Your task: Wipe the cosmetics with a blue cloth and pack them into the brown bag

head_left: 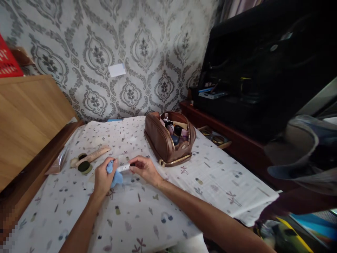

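Observation:
A small white tube (123, 168) with dark print spans the gap between my two hands above the table. My left hand (104, 175) is closed around a light blue cloth (116, 178), which wraps the tube's left end. The fingers of my right hand (144, 169) pinch the tube's other end, where something black shows. Just beyond my right hand stands a brown cosmetic bag (160, 140), unzipped, with several bottles and other cosmetics inside. Left of my left hand lie a beige tube (98, 153) and a round dark green container (84, 167).
A patterned white cloth (137, 218) covers the table. At the left edge lies a shiny pinkish pouch (58, 161), near a wooden cabinet (31, 112). A large black screen (258, 77) stands at the right, with an opened drawer (217, 138) below it.

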`<move>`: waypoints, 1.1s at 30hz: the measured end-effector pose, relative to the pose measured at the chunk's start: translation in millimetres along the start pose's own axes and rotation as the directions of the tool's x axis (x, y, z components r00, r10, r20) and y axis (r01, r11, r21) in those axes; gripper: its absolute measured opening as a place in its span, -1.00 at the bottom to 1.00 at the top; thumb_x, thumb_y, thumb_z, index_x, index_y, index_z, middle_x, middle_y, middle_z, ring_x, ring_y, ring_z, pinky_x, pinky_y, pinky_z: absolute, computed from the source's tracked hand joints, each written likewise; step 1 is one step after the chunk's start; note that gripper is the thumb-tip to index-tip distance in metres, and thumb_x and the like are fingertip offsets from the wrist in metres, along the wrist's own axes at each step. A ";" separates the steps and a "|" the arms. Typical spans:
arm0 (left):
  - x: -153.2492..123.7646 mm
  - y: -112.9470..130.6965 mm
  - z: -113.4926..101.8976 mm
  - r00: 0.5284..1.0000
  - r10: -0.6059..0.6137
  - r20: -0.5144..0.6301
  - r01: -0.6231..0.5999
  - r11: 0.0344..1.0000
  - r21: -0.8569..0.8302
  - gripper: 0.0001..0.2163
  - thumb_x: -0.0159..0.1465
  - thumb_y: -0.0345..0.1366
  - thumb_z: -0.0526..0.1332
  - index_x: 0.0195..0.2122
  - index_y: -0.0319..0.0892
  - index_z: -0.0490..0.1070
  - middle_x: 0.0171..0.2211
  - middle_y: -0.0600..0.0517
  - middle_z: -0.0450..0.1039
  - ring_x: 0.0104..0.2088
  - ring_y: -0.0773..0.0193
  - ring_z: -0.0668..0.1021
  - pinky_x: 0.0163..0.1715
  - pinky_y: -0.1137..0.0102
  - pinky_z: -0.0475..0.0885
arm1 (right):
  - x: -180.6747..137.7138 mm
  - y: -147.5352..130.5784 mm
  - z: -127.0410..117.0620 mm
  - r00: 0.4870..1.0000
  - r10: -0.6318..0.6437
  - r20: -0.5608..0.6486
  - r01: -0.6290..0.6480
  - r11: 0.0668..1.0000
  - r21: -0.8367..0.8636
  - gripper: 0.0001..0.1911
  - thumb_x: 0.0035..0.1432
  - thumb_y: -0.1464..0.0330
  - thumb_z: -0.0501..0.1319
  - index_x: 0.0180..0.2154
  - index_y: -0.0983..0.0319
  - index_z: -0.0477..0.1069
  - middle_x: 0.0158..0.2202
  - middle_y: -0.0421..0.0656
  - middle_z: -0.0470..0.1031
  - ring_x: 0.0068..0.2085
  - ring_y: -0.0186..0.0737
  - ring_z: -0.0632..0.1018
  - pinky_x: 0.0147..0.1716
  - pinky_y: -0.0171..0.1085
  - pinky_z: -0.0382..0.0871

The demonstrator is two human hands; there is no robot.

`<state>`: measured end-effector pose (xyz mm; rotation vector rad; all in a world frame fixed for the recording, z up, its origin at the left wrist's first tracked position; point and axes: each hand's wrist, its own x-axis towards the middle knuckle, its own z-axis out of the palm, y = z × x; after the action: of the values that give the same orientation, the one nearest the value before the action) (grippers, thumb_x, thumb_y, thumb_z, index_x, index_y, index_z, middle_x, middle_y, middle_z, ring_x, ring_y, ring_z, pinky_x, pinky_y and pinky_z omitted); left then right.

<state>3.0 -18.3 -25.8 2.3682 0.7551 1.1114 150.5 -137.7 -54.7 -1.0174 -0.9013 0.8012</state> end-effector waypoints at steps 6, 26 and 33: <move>-1.7 1.1 1.2 0.997 0.001 -0.082 -0.001 1.000 -0.003 -0.74 0.27 -0.08 0.18 -0.45 -0.14 0.39 -0.65 0.18 0.26 -0.61 0.39 0.32 -0.53 0.50 0.26 | 0.2 0.1 -1.6 0.998 0.055 -0.039 -0.055 0.998 -0.012 -0.51 -0.12 0.00 0.47 -0.35 0.22 0.44 -0.55 -0.29 0.44 -0.55 -0.38 0.43 -0.50 -0.33 0.35; 3.7 47.9 3.6 0.983 -0.183 0.029 0.183 0.932 -0.314 -0.73 0.24 -0.06 0.29 -0.45 -0.15 0.43 -0.58 0.13 0.36 -0.56 0.35 0.40 -0.55 0.48 0.37 | -49.6 -58.0 -29.8 0.999 -0.010 -0.040 0.006 0.995 -0.102 -0.59 0.10 0.02 0.37 -0.24 0.22 0.43 -0.52 -0.30 0.39 -0.53 -0.38 0.45 -0.52 -0.36 0.30; 6.0 103.5 30.6 0.955 -0.107 0.277 0.214 0.893 -0.395 -0.74 0.27 -0.04 0.28 -0.43 -0.11 0.45 -0.60 0.13 0.34 -0.63 0.33 0.42 -0.63 0.45 0.43 | -84.3 -93.9 -79.4 0.987 -0.012 -0.162 0.005 0.999 -0.049 -0.62 0.14 0.06 0.38 -0.21 0.23 0.49 -0.54 -0.25 0.47 -0.54 -0.36 0.46 -0.53 -0.35 0.33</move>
<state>61.1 -98.0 18.4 1.9858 0.5449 0.7912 200.2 -270.0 -7.2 -1.1037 -0.7876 0.6817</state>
